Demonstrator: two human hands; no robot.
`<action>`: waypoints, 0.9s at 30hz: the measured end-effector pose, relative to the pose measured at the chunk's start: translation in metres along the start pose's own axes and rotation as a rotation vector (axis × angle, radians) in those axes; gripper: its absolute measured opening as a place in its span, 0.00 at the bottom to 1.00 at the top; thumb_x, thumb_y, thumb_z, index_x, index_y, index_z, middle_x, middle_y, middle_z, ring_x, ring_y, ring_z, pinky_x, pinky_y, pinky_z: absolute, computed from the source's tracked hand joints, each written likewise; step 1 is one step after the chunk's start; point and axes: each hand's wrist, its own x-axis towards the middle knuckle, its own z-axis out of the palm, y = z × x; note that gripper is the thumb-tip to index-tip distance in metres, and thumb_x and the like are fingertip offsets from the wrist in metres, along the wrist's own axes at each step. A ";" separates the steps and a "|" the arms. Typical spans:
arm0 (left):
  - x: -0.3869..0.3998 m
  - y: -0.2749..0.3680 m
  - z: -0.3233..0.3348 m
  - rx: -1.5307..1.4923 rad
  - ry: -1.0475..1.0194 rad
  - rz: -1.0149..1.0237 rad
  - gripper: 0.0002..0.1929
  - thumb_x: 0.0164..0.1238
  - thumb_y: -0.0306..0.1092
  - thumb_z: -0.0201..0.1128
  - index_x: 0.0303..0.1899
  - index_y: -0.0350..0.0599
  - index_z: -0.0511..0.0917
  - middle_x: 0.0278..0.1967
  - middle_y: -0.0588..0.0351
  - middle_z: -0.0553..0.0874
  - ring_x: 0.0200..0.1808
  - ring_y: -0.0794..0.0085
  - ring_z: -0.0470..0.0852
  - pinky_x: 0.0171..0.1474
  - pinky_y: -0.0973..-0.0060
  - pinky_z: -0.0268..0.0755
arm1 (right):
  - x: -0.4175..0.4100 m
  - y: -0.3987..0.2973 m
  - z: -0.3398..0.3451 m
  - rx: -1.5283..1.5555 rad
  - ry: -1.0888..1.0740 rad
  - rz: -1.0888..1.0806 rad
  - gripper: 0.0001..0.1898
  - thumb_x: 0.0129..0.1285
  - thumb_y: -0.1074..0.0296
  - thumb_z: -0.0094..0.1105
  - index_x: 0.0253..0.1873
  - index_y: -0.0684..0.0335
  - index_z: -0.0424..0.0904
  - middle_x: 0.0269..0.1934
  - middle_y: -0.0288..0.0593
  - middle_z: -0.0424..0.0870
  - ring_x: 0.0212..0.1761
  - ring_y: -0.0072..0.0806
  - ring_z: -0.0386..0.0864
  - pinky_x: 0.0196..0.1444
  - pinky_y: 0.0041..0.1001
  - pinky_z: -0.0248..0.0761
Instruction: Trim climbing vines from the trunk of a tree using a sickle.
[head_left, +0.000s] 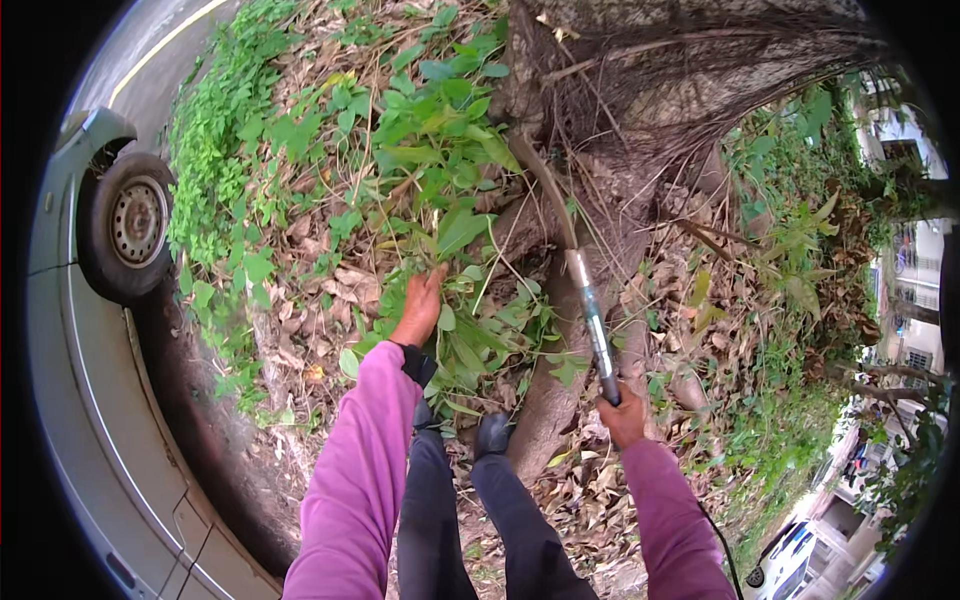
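Observation:
My right hand (624, 420) grips the dark lower end of a long-bladed cutting tool, seemingly a machete. Its handle (592, 322) looks like a metal tube wrapped in shiny tape. From it, a brown, slightly curved blade (551, 184) points away from me, towards the foot of a large tree trunk (675, 90). To the left, my left hand (421, 304) is closed around the stems of a leafy green plant (457, 232). Leaves cover part of the fingers, and the exact stems are hidden. The blade lies to the right of this foliage, apart from my left hand.
Thick roots (551, 420) spread from the trunk beside my dark shoes (493, 433). Dry leaves (352, 289) and creepers (225, 150) cover the ground. A parked vehicle (97, 360) stands close on the left, by a road (154, 45). Buildings and a white car (787, 559) appear far right.

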 end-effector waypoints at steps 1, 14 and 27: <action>-0.002 0.003 0.002 0.067 0.004 0.085 0.21 0.61 0.45 0.47 0.28 0.29 0.73 0.21 0.40 0.72 0.23 0.55 0.67 0.31 0.65 0.60 | -0.002 0.015 0.006 -0.011 -0.014 -0.028 0.13 0.47 0.67 0.58 0.37 0.68 0.72 0.19 0.34 0.68 0.20 0.18 0.63 0.23 0.22 0.61; -0.009 -0.055 -0.014 0.048 -0.091 -0.025 0.20 0.60 0.43 0.47 0.40 0.33 0.73 0.28 0.43 0.76 0.32 0.62 0.72 0.39 0.70 0.64 | 0.083 0.014 0.037 -0.343 -0.001 -0.023 0.07 0.50 0.69 0.52 0.30 0.67 0.71 0.18 0.38 0.72 0.14 0.23 0.67 0.18 0.23 0.61; -0.030 -0.072 -0.067 -0.012 -0.132 -0.376 0.25 0.58 0.52 0.51 0.35 0.31 0.70 0.27 0.50 0.72 0.33 0.68 0.68 0.39 0.70 0.62 | 0.030 -0.113 0.035 -0.091 0.221 -0.408 0.10 0.47 0.66 0.57 0.30 0.66 0.71 0.17 0.38 0.71 0.18 0.21 0.69 0.20 0.23 0.64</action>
